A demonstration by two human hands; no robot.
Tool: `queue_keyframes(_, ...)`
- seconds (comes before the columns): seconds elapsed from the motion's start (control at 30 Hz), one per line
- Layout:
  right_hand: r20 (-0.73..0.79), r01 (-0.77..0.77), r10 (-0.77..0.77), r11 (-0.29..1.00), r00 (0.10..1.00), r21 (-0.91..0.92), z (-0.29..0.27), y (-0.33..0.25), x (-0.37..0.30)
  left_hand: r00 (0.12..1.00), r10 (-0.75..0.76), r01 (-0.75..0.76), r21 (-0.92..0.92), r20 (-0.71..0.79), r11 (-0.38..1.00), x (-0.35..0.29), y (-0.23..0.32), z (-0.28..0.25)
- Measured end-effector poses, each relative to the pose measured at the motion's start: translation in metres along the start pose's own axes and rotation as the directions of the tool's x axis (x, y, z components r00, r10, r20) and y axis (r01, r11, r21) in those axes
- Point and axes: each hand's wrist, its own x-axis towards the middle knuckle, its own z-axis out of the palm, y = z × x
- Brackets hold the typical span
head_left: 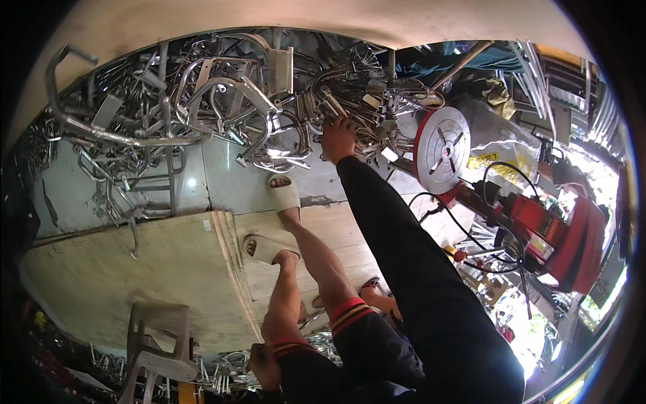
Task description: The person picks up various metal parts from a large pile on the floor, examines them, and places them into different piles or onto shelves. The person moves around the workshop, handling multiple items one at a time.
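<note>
My right hand (338, 139), at the end of an outstretched black sleeve, is in a heap of bent metal parts (367, 131). Its fingers curl down among the parts; what they grip, if anything, is hidden. Just beyond the fingertips lies a slotted shiny metal strip (331, 101). To the left of this hand are curved chrome tube frames (252, 101), tangled together. My left hand (264, 367) is low down beside my left thigh, with its fingers curled in. Whether it holds anything does not show.
A red machine (538, 222) with a round slotted metal table (444, 149) and black cables stands to the right. A plastic stool (161, 340) is at lower left, beside wooden boards (141, 276). My feet, in pale slides (286, 195), extend toward the heap. Another person's foot (370, 286) shows behind my legs.
</note>
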Motion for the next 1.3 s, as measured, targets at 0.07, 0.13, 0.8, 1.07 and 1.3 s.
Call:
queue_keyframes(0.07,0.020,0.089,-0.094,0.983,0.995,0.160,0.015,0.001,-0.022,1.000,0.023,-0.024,0.092,0.012,0.995,0.005,0.016,0.006)
queue_keyframes(0.13,0.093,0.138,-0.173,0.944,0.981,0.300,0.024,0.005,-0.053,0.998,0.031,-0.038,0.132,0.050,0.991,0.010,0.031,0.010)
queue_keyframes(0.8,0.379,0.086,-0.541,0.648,0.751,0.756,-0.083,-0.069,0.018,0.996,0.080,-0.069,0.249,-0.033,0.966,0.017,0.123,-0.018)
queue_keyframes(1.07,0.151,-0.030,-0.421,0.281,0.894,0.959,-0.195,-0.115,0.041,0.971,0.230,-0.221,0.129,-0.063,0.967,0.002,0.157,-0.041)
queue_keyframes(1.3,-0.200,0.299,-0.233,0.556,0.952,0.776,-0.253,-0.175,0.032,0.980,0.191,-0.184,-0.110,0.052,0.977,0.005,0.121,-0.037)
